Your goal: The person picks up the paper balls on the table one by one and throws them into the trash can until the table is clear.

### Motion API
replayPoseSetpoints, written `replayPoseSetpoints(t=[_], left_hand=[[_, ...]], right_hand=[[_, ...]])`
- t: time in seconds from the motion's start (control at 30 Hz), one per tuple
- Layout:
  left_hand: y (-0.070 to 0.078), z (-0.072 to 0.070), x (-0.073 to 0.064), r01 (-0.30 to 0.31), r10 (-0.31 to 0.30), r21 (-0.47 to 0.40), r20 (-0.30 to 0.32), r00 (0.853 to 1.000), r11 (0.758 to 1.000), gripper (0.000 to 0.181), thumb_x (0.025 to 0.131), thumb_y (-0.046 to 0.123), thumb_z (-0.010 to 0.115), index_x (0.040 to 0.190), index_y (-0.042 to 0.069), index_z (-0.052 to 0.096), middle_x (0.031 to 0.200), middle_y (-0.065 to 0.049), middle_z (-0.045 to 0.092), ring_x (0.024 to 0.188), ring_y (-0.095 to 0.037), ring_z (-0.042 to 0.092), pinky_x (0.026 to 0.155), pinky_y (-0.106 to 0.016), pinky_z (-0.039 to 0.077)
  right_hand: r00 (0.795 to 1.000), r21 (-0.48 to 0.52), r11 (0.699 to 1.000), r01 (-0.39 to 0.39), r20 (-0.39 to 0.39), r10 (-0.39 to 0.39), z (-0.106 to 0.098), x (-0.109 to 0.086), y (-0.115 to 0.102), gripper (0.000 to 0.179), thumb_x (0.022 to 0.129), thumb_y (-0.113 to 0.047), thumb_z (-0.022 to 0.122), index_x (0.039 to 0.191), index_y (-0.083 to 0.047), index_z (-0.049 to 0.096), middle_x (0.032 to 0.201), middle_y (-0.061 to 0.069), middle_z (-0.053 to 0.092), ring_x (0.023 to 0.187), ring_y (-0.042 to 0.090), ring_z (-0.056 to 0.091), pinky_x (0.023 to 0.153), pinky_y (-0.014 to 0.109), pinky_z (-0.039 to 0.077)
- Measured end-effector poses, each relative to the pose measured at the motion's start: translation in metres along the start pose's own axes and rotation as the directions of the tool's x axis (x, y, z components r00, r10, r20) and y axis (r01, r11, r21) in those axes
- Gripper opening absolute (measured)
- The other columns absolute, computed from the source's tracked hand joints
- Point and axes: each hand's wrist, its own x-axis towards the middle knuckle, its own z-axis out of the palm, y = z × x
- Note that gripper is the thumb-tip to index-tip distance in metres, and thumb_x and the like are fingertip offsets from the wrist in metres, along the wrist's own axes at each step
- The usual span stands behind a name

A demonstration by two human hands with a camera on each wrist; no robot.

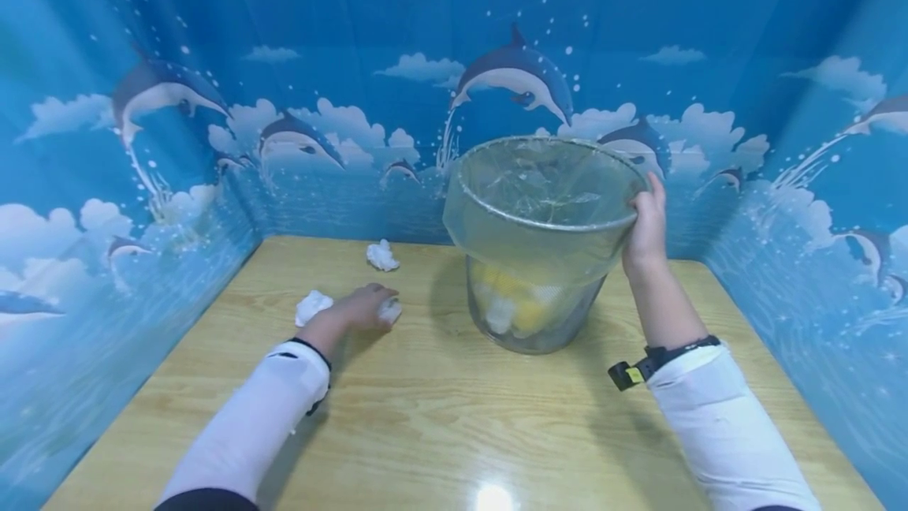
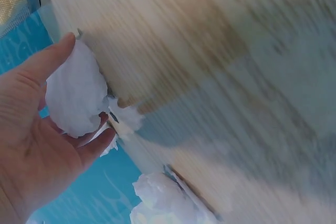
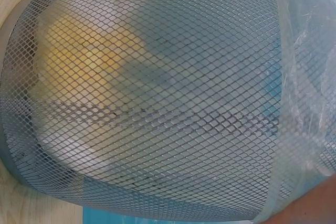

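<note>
My left hand (image 1: 360, 308) holds a crumpled white paper ball (image 2: 77, 92) between thumb and fingers, close over the table. Beside that hand lies a second crumpled paper (image 1: 313, 307), and a third paper ball (image 1: 383, 255) sits farther back. A wire mesh wastebasket (image 3: 210, 77) stands on the right part of the table. My right hand (image 1: 647, 229) grips its rim on the right side, thumb and fingers over the edge. The clear plastic liner (image 1: 525, 247) is folded down around the rim. Through the mesh, blurred yellow and white contents show at the bottom.
The wooden table (image 1: 397, 416) reaches back to a blue curtain (image 1: 397, 14) printed with dolphins, which also encloses both sides. A dark strap with a small black device (image 1: 627, 374) circles my right wrist.
</note>
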Motion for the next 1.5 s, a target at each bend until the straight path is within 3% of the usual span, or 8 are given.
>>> replayPoseSetpoints(t=[0.23, 0.5, 0.8, 1.0, 1.5], left_hand=[[-0.0022, 0.0048, 0.0037, -0.015, 0.015, 0.016, -0.012, 1.000, 1.000, 0.065, 0.086, 0.019, 0.069, 0.142, -0.001, 0.043, 0.142, -0.031, 0.041, 0.130, -0.046, 0.042, 0.106, -0.054, 0.038], [0.0027, 0.0006, -0.0012, 0.005, -0.005, 0.003, -0.013, 1.000, 1.000, 0.060, 0.088, 0.016, 0.069, 0.141, 0.001, 0.046, 0.140, -0.030, 0.043, 0.128, -0.045, 0.044, 0.104, -0.054, 0.040], [0.0012, 0.0022, -0.0008, -0.061, 0.063, 0.038, -0.046, 0.997, 0.997, 0.045, 0.085, 0.013, 0.070, 0.127, 0.002, 0.059, 0.124, -0.024, 0.057, 0.116, -0.040, 0.054, 0.099, -0.050, 0.045], [0.0037, 0.0006, -0.0029, -0.063, 0.064, 0.022, -0.054, 0.996, 0.998, 0.036, 0.083, 0.011, 0.071, 0.118, 0.004, 0.064, 0.119, -0.020, 0.061, 0.115, -0.038, 0.056, 0.100, -0.049, 0.045], [0.0011, 0.0024, -0.0027, -0.055, 0.057, 0.026, -0.075, 0.996, 0.998, 0.038, 0.081, 0.010, 0.070, 0.118, 0.002, 0.065, 0.116, -0.020, 0.062, 0.112, -0.037, 0.057, 0.098, -0.046, 0.047]], right_hand=[[1.000, -0.005, 1.000, -0.001, 0.005, 0.001, 0.0002, -0.0002, 0.0003, 0.069, 0.091, -0.016, 0.027, 0.157, -0.027, 0.007, 0.163, -0.007, -0.005, 0.146, 0.012, 0.008, 0.112, 0.027, 0.018], [1.000, -0.007, 1.000, 0.010, 0.000, -0.010, 0.0007, -0.0017, 0.0001, 0.069, 0.091, -0.016, 0.027, 0.156, -0.027, 0.009, 0.163, -0.006, -0.004, 0.141, 0.013, 0.014, 0.109, 0.027, 0.020], [1.000, -0.005, 1.000, 0.012, -0.005, -0.012, 0.0006, -0.0035, -0.0012, 0.069, 0.090, -0.016, 0.027, 0.156, -0.027, 0.009, 0.163, -0.007, -0.004, 0.140, 0.012, 0.015, 0.108, 0.026, 0.020], [1.000, -0.002, 1.000, 0.011, -0.001, -0.011, 0.0007, -0.0030, -0.0008, 0.069, 0.090, -0.016, 0.027, 0.156, -0.027, 0.009, 0.163, -0.006, -0.003, 0.140, 0.012, 0.015, 0.109, 0.026, 0.020], [1.000, -0.004, 1.000, 0.010, 0.005, -0.010, 0.0004, -0.0017, -0.0008, 0.070, 0.090, -0.016, 0.027, 0.157, -0.026, 0.007, 0.163, -0.005, -0.003, 0.140, 0.013, 0.015, 0.109, 0.026, 0.019]])
